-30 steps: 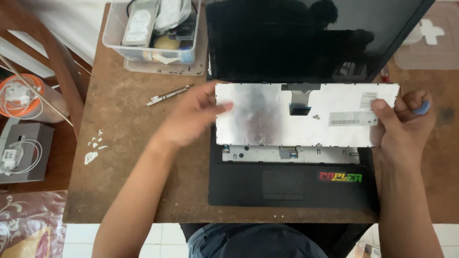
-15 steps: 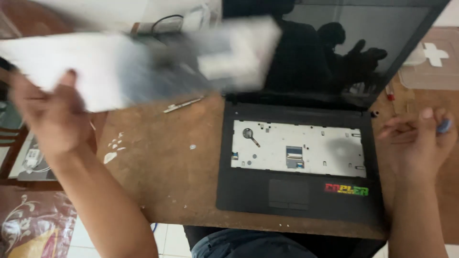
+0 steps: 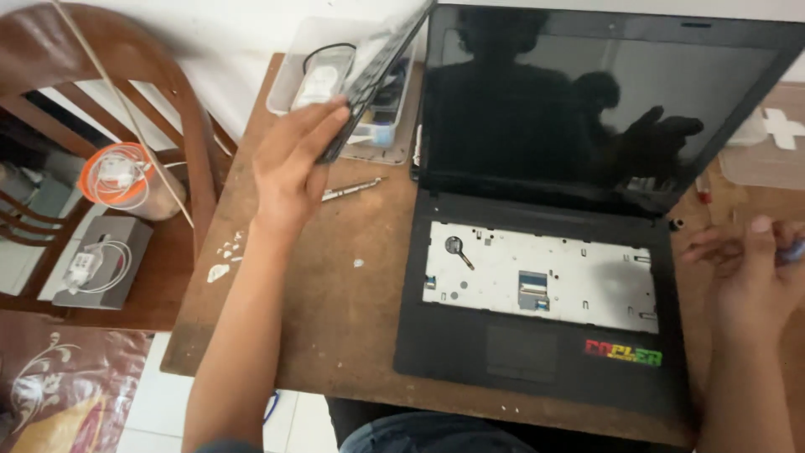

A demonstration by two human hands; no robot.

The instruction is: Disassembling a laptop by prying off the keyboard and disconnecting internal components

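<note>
- Head view: the left hand (image 3: 293,168) grips a removed laptop keyboard (image 3: 377,75) by its lower edge, fingers wrapped round it, and holds it tilted on edge above the clear plastic tray (image 3: 293,80) at the back-left of the table, probably so that it hangs apart from the open machine.
- The right hand (image 3: 755,268) hovers at the right edge of the frame, just beside the laptop (image 3: 545,361), fingers loosely curled round a small blue thing (image 3: 792,250); what that thing is I cannot tell, since it is partly cut off.
- The laptop sits open and square to the person, its keyboard bay (image 3: 545,281) bare: a pale metal plate with a small ribbon connector near its middle lies uncovered, which fits the keyboard being lifted out.
- A slim metal tool (image 3: 350,190) lies on the table between the tray and the laptop, near the left hand.
- The table (image 3: 335,319) is worn brown wood, with pale flecks and chips by its left edge.
- To the left stands a wooden chair (image 3: 109,67); on a lower surface beside it are an orange-rimmed tub (image 3: 122,180) and a grey box (image 3: 101,260), both holding white cables.
- The floor is pale tile; a patterned bag (image 3: 59,394) lies at bottom left.
</note>
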